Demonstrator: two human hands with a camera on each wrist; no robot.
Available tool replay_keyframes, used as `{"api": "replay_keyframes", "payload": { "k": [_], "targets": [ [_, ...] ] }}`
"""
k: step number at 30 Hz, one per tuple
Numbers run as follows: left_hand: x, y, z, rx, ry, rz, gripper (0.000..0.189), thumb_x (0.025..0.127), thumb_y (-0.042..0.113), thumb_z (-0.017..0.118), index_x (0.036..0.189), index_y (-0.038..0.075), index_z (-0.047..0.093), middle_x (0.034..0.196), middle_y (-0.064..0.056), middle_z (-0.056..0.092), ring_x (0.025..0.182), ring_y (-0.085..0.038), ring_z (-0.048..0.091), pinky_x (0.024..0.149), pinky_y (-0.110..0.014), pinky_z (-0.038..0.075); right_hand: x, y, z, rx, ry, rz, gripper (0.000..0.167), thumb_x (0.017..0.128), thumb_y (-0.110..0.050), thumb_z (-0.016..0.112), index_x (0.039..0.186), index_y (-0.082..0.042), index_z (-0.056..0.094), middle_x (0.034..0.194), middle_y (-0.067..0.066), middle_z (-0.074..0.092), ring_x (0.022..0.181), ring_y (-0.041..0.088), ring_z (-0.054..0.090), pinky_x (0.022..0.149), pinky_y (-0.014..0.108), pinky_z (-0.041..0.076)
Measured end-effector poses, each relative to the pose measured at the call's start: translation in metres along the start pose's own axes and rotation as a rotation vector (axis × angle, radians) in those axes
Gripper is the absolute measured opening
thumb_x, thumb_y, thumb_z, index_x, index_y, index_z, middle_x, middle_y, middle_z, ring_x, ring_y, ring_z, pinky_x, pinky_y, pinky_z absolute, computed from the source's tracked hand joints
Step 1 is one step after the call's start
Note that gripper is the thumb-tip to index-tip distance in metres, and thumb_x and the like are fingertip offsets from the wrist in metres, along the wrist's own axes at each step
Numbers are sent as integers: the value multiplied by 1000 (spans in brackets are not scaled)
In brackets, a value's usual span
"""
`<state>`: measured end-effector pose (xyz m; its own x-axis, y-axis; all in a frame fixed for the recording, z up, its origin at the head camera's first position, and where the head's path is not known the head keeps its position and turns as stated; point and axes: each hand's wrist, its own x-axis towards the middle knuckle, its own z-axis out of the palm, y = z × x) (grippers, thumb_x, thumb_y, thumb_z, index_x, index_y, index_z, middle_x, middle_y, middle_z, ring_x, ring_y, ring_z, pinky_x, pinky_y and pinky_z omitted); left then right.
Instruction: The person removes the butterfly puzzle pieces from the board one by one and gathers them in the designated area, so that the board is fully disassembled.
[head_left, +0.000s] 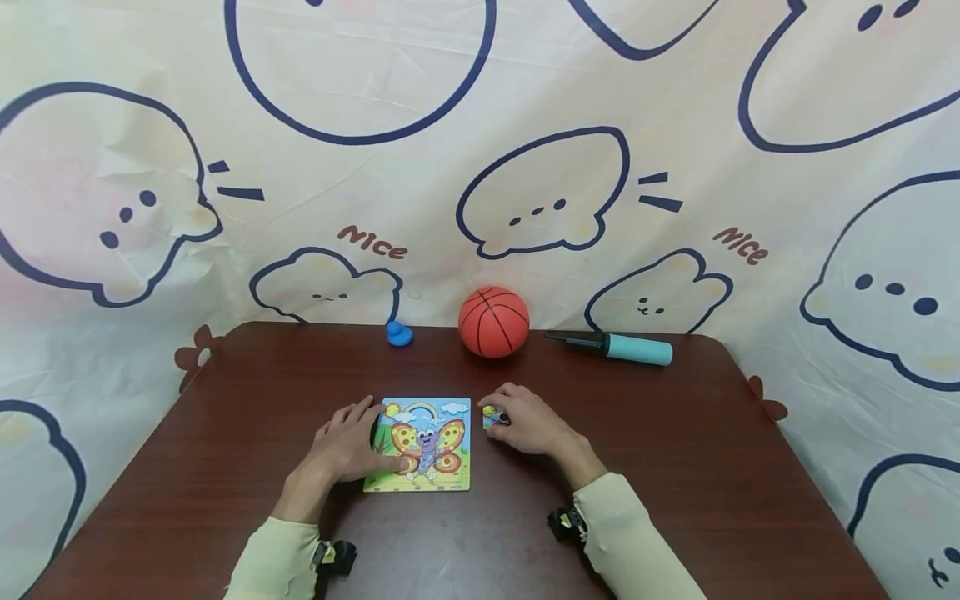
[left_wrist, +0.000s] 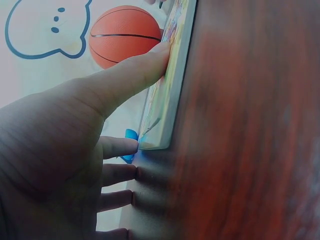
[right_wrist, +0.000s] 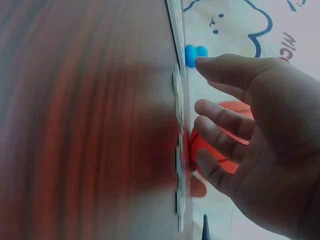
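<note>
A square jigsaw puzzle (head_left: 453,475) with a colourful butterfly picture lies flat on the brown table. My left hand (head_left: 345,446) rests at its left side, thumb extended across the picture and index fingertip by the upper left corner. In the left wrist view the other fingers are straight and spread beside the board's edge (left_wrist: 175,110). To the right of the puzzle, my right hand (head_left: 528,425) is over small flat puzzle pieces (head_left: 491,415), partly hidden under it. The right wrist view shows its fingers loosely bent and apart from the thin pieces (right_wrist: 180,180), gripping nothing.
Along the table's back edge are a small blue rubber duck (head_left: 399,335), an orange toy basketball (head_left: 493,322) and a light blue and black hand pump (head_left: 637,348). Behind hangs a white curtain (head_left: 427,192) with cartoon outlines. Dark brown table (head_left: 675,492) surrounds the puzzle.
</note>
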<state>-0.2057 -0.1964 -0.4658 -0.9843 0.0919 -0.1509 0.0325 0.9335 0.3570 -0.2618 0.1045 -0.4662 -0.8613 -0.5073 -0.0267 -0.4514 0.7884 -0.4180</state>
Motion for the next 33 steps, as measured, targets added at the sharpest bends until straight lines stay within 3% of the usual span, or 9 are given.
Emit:
{"api": "replay_keyframes", "payload": {
  "k": [8, 18, 27, 33],
  "targets": [
    [-1, 0, -1, -13, 5, 10, 107, 63, 65, 78, 145, 7, 41, 155, -24, 29, 137, -49, 28, 105, -72, 27, 13, -19, 8, 0, 2, 44, 39, 88, -36, 69, 125, -24, 65, 122, -2, 56, 112, 16, 49, 100, 44, 45],
    [-1, -2, 1, -10, 3, 15, 109, 63, 68, 77, 145, 7, 41, 155, -24, 28, 137, -48, 28, 104, -72, 27, 23, -30, 16, -39, -35, 71, 44, 86, -43, 70, 123, -21, 65, 120, -1, 55, 108, 15, 48, 97, 40, 44],
    [0, -1, 0, -11, -14, -4, 111, 63, 70, 75, 147, 7, 38, 157, -22, 26, 139, -48, 26, 106, -71, 25, 33, -40, 19, -66, -54, 126, 53, 79, -52, 73, 118, -17, 64, 111, -1, 54, 101, 15, 47, 86, 39, 42],
    [1, 0, 0, -6, -14, -14, 110, 63, 69, 76, 146, 7, 39, 156, -23, 27, 139, -47, 27, 106, -71, 25, 38, -45, 20, -59, -52, 161, 55, 77, -51, 76, 117, -16, 64, 111, -1, 53, 100, 15, 48, 85, 38, 43]
  ]
}}
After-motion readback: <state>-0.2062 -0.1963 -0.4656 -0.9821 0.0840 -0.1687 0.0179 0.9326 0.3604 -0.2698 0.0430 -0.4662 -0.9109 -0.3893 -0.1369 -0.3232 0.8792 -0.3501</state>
